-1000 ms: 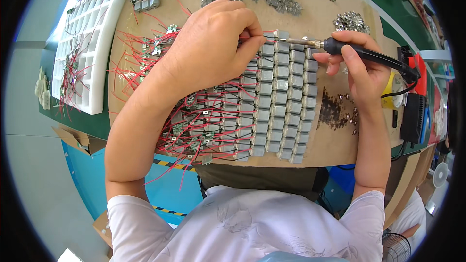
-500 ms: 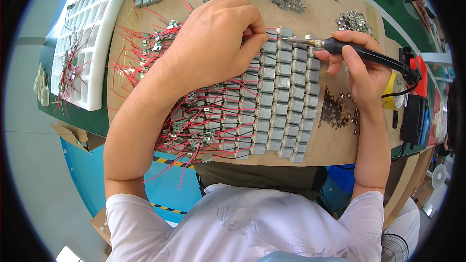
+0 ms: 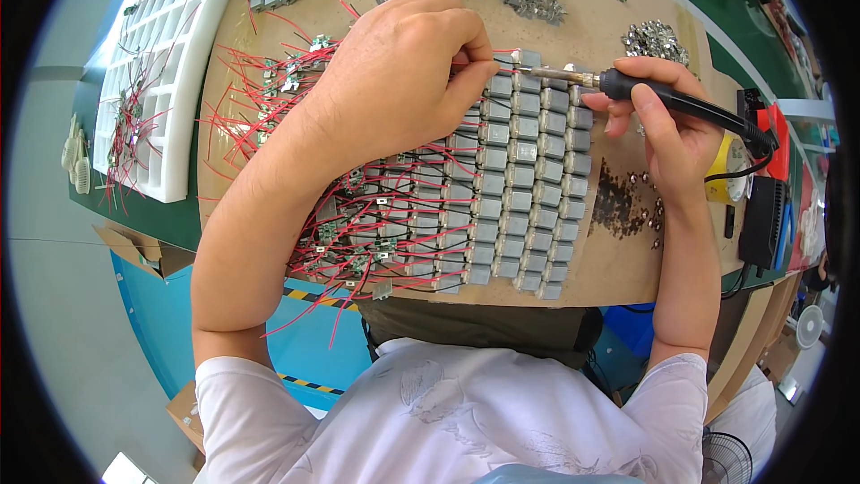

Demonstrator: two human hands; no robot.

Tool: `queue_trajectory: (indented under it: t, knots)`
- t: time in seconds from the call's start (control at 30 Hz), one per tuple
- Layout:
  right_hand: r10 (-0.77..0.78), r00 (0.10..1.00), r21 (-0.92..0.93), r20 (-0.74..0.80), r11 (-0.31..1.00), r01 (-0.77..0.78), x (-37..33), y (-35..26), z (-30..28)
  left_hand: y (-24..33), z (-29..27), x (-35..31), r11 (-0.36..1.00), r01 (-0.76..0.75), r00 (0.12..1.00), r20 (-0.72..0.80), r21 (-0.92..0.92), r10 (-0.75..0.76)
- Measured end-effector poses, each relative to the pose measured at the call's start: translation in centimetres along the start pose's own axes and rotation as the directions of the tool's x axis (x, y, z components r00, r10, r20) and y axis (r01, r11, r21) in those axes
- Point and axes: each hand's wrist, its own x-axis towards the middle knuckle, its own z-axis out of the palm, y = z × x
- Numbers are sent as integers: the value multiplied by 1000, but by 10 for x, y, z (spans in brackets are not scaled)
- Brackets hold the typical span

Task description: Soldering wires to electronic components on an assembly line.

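White and divided into cells, a tray [image 3: 190, 103] stands at your far left, with red wires [image 3: 358, 215] strewn to its right. Your left hand [image 3: 414, 58] arches over some, thumb and forefinger pinched together; whatever lies between them can't be told. Rows of grey blocks [image 3: 524, 152] begin beside those fingertips. Just right of them, the soldering iron [image 3: 618, 84] lies nearly sideways, tip pointing left, nearer your left fingers than your right hand [image 3: 670, 116], which grasps the black handle.
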Motion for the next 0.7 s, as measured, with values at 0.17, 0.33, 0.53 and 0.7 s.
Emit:
queue_trajectory:
  t: [0.17,0.33,0.53,0.7]
  knots:
    - [4,1000,-4,2,1000,-4,0,0,0,0,1,0,1000,6,1000,-2,5,-6]
    - [7,1000,-17,1,1000,-7,0,-2,0,-1,1,0,1000,0,1000,-8,11,0]
    - [13,1000,-23,-5,1000,-13,-1,-1,-1,0,2,1,1000,4,1000,-5,9,-4]
    - [-1,1000,-22,3,1000,1,-1,0,0,0,2,-1,1000,4,1000,-4,16,-4]
